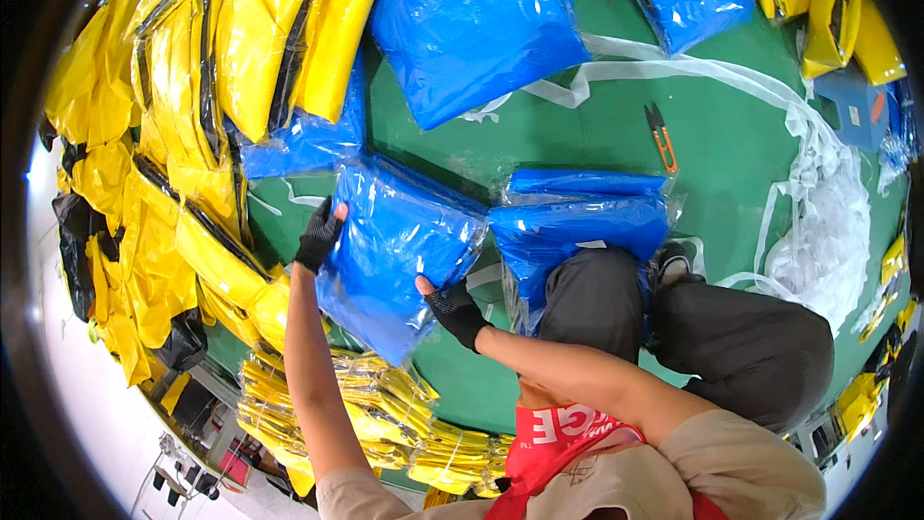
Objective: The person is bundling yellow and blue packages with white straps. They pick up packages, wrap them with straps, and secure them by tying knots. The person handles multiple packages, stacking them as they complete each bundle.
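A flat blue folded package (399, 241) in a clear plastic bag is held between my two hands, tilted over the green surface (616, 116). My left hand (320, 234), in a black fingerless glove, grips its left edge with the thumb on top. At the near right edge my right hand (454, 310), gloved the same way, also holds the bag, its thumb on the upper face. The fingers beneath the package are hidden. Just right of it, a stack of similar blue packages (582, 221) lies against my knee.
Yellow bagged packages (269, 39) are heaped at left, with strapped yellow bundles (356, 404) below. More blue packages (472, 19) lie at the far side. Orange-handled thread snips (662, 138) rest on the green surface. White strips (818, 221) are piled at right.
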The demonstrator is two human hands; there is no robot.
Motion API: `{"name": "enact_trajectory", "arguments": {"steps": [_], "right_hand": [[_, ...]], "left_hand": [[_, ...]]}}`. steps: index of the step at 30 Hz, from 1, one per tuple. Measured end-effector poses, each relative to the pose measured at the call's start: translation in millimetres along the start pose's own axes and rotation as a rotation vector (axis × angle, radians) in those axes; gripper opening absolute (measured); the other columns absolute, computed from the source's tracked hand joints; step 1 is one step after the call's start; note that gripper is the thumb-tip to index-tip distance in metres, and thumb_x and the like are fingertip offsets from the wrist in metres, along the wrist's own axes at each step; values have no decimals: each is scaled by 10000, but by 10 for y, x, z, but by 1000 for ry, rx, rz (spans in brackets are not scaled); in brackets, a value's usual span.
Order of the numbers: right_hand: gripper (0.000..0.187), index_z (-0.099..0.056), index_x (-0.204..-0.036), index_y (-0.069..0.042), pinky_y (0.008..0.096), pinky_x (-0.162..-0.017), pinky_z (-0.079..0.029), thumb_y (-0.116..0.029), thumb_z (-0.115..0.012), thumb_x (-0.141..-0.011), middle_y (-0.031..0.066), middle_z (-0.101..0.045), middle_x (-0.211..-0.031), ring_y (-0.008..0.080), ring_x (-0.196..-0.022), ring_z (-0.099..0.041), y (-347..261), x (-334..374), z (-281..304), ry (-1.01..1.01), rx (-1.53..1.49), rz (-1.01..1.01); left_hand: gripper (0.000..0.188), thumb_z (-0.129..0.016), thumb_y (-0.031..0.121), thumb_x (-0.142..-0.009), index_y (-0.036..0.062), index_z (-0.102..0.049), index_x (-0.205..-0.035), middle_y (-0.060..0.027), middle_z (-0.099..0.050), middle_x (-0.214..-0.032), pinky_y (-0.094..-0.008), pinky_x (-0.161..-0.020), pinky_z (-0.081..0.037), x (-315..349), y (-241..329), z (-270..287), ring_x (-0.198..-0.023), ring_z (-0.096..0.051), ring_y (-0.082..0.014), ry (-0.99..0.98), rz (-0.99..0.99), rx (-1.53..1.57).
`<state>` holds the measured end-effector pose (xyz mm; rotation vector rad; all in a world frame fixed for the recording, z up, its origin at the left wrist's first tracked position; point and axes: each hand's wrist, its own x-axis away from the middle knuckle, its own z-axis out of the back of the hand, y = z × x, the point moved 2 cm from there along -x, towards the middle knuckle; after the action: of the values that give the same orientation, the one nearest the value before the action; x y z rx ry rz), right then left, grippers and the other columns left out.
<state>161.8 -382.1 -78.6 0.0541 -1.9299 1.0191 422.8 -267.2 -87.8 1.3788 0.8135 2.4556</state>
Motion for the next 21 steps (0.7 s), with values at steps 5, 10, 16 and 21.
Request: {"name": "enact_trajectory", "arguments": {"steps": [5, 10, 16, 21], "right_hand": [[726, -400, -1259, -28, 333, -916, -397, -430, -697, -732, 113, -513, -1189, 228, -1066, -497, -23, -144, 194, -236, -84, -169], [683, -509, -1187, -26, 298, -868, -413, -474, -703, -709, 85, -567, -1111, 178, -999, -533, -894, 112, 380, -296, -204, -420], [769, -458, -1214, -8, 338, -848, -439, -512, -695, -683, 151, -558, -1100, 220, -999, -534, -2406, -162, 485, -404, -84, 506], [982, -365, -1291, 19, 340, -826, -475, -658, -637, -633, 209, -540, -1129, 283, -1000, -556, -3942, 192, 1193, -601, 218, 536]], "left_hand": [[789, -374, 611, -852, -5, -303, -1341, -136, -409, -1309, -308, -995, -314, 75, -102, -173, -1179, -408, -244, -12, 245, 132], [690, -479, 535, -847, 13, -386, -1290, -110, -510, -1207, -323, -918, -410, 889, 661, -16, -1099, -482, -220, -213, 334, 467], [770, -495, 543, -828, 51, -237, -1360, -144, -407, -1307, -420, -949, -402, 1737, 1623, 83, -1133, -460, -290, 222, -61, 735], [743, -429, 563, -852, 72, -227, -1372, -137, -310, -1379, -414, -1003, -328, 1681, 2614, -336, -1199, -379, -296, 286, -309, 850]]}}
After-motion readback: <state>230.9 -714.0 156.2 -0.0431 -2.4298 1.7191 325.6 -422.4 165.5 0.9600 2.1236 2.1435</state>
